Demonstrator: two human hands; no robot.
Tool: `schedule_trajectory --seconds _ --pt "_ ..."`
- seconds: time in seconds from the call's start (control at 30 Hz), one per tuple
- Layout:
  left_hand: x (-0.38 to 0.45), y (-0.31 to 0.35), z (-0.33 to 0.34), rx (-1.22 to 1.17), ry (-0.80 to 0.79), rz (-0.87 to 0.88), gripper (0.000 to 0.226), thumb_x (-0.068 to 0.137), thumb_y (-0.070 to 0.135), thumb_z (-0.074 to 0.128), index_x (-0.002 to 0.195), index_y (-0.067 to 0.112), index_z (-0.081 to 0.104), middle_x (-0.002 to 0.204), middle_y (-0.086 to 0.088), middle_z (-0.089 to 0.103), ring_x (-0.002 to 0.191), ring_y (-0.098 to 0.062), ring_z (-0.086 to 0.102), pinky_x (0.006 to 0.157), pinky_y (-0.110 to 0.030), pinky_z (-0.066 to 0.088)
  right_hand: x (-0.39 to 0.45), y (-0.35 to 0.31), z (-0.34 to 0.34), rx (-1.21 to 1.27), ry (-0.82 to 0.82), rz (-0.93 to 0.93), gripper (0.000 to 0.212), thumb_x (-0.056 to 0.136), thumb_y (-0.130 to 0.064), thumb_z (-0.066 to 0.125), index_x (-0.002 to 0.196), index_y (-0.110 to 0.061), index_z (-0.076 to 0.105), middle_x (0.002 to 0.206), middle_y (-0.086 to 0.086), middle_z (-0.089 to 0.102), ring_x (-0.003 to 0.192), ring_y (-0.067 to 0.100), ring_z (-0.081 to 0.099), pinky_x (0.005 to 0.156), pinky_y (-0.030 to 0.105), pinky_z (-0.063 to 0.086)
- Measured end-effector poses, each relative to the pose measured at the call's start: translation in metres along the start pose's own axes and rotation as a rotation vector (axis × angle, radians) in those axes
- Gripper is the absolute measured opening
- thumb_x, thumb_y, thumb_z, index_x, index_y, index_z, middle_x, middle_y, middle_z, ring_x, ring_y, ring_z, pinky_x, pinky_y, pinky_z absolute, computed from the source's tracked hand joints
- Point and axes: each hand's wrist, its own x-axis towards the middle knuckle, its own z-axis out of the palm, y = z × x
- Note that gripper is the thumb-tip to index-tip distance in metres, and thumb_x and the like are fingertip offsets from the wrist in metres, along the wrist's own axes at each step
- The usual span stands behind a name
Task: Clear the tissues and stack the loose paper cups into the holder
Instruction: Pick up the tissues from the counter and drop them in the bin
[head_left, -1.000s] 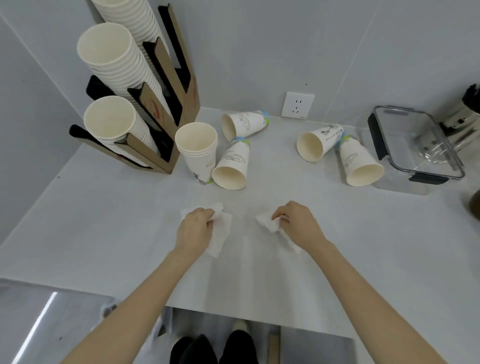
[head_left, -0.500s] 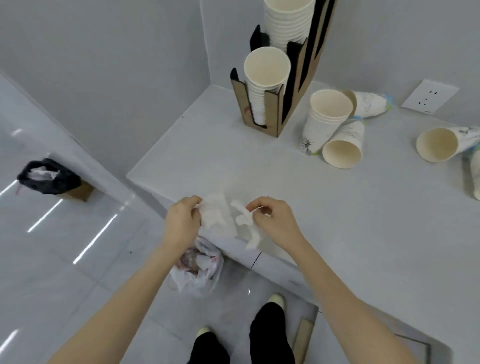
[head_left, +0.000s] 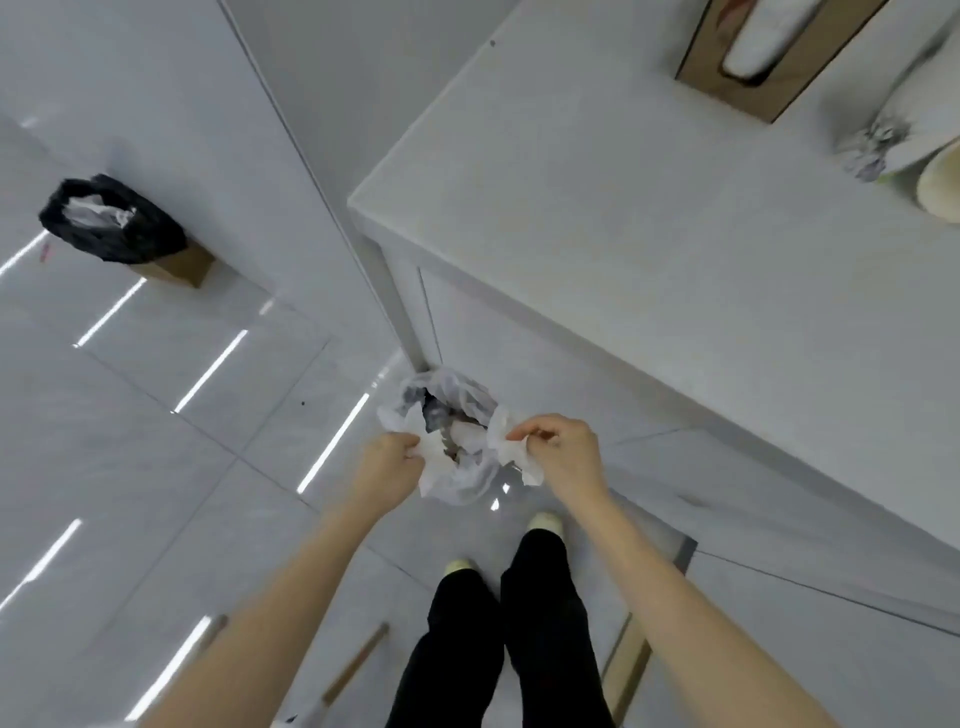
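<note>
My left hand (head_left: 387, 460) is closed on a white tissue (head_left: 432, 451). My right hand (head_left: 561, 451) pinches a second white tissue (head_left: 506, 448). Both hands hover over a small bin lined with a white bag (head_left: 457, 480) on the floor beside the counter's corner; it holds some rubbish. At the top right, the base of the brown cup holder (head_left: 748, 78) stands on the white counter (head_left: 649, 218). The bottom of a stack of paper cups (head_left: 904, 132) and the rim of a lying cup (head_left: 943, 184) show at the right edge.
A second bin with a black bag (head_left: 111, 221) stands on the floor by the wall at the left. My legs and shoes (head_left: 498, 623) are below the hands. The counter's cabinet front (head_left: 571, 374) runs right beside the small bin.
Both hands have carried the tissues off the counter edge and down over the white-bagged bin. My view has swung down and left, so most cups have left the frame.
</note>
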Motion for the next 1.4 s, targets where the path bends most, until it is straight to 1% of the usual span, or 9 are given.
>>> schedule_trajectory --seconds 0.13,0.27,0.43,0.63,0.77,1.0,1.17,1.3,1.4 --pt "0.043 -0.032 0.029 -0.021 -0.039 -0.048 0.023 0.084 0.003 0.042 0.084 0.021 0.057 0.092 0.005 0.05 0.096 -0.023 0.043 0.065 -0.006 0.03 0.033 0.039 0.032 -0.063 0.019 0.028 0.037 0.072 0.011 0.047 0.073 -0.013 0.074 0.076 0.007 0.069 0.069 0.015 0.054 0.056 0.008 0.038" --pt "0.087 -0.058 0.062 -0.023 -0.038 -0.066 0.022 0.084 0.004 0.041 0.104 0.009 0.051 0.111 -0.015 0.045 0.094 -0.026 0.043 0.076 -0.023 0.028 0.069 0.072 0.068 -0.053 -0.067 0.046 0.033 0.074 0.015 0.045 0.078 -0.003 0.072 0.07 -0.004 0.061 0.056 -0.006 0.052 0.056 0.002 0.038" --pt "0.14 -0.083 0.101 -0.069 -0.046 -0.091 0.046 0.085 0.008 0.043 0.13 0.004 0.037 0.14 -0.015 0.038 0.123 -0.032 0.041 0.089 -0.03 0.032 0.119 0.115 0.117 -0.052 -0.161 0.055 0.033 0.077 0.016 0.043 0.083 -0.001 0.07 0.07 -0.007 0.061 0.059 -0.006 0.053 0.057 0.0 0.038" --pt "0.178 -0.116 0.116 -0.02 -0.11 -0.075 0.062 0.085 0.013 0.042 0.142 0.025 0.019 0.156 -0.01 0.012 0.143 -0.027 0.01 0.115 -0.043 0.019 0.161 0.146 0.153 -0.063 -0.254 0.11 0.044 0.083 0.012 0.04 0.117 -0.009 0.058 0.121 0.011 0.062 0.11 0.025 0.059 0.074 0.005 0.045" --pt "0.171 -0.119 0.107 -0.07 -0.079 -0.067 0.062 0.087 0.015 0.043 0.143 0.018 0.018 0.152 -0.006 0.023 0.14 -0.023 0.019 0.11 -0.036 0.024 0.163 0.144 0.154 -0.058 -0.205 0.127 0.044 0.083 0.006 0.043 0.121 -0.013 0.054 0.127 0.01 0.059 0.114 0.027 0.056 0.095 0.03 0.045" --pt "0.117 -0.074 0.063 -0.205 -0.008 -0.012 0.058 0.085 0.021 0.051 0.138 0.017 0.028 0.138 -0.007 0.045 0.123 -0.022 0.045 0.09 -0.026 0.033 0.114 0.069 0.124 0.07 -0.192 0.084 0.034 0.088 -0.006 0.049 0.121 -0.015 0.052 0.121 0.01 0.061 0.106 0.02 0.058 0.095 0.034 0.048" --pt "0.057 -0.006 0.013 -0.29 0.086 0.143 0.045 0.084 0.014 0.053 0.128 0.015 0.043 0.113 0.003 0.054 0.106 -0.012 0.052 0.079 -0.013 0.037 0.059 -0.006 0.077 0.085 -0.137 -0.048 0.032 0.09 -0.011 0.051 0.121 -0.016 0.051 0.114 0.003 0.061 0.1 0.012 0.058 0.079 0.009 0.047" --pt "0.005 0.056 -0.024 -0.247 0.121 0.311 0.031 0.086 0.018 0.05 0.116 0.02 0.056 0.105 0.008 0.062 0.092 0.0 0.057 0.07 -0.006 0.041 0.01 -0.066 0.024 0.13 -0.115 -0.158 0.031 0.092 -0.011 0.048 0.116 -0.029 0.053 0.111 -0.005 0.063 0.098 0.01 0.061 0.088 0.027 0.053" --pt "-0.036 0.116 -0.046 -0.238 0.103 0.46 0.023 0.087 0.02 0.049 0.092 0.04 0.06 0.091 0.024 0.065 0.086 0.012 0.058 0.07 -0.003 0.043 -0.027 -0.104 -0.033 0.141 0.011 -0.279 0.03 0.092 -0.012 0.048 0.109 -0.037 0.054 0.106 -0.009 0.067 0.094 0.004 0.062 0.08 0.009 0.048"
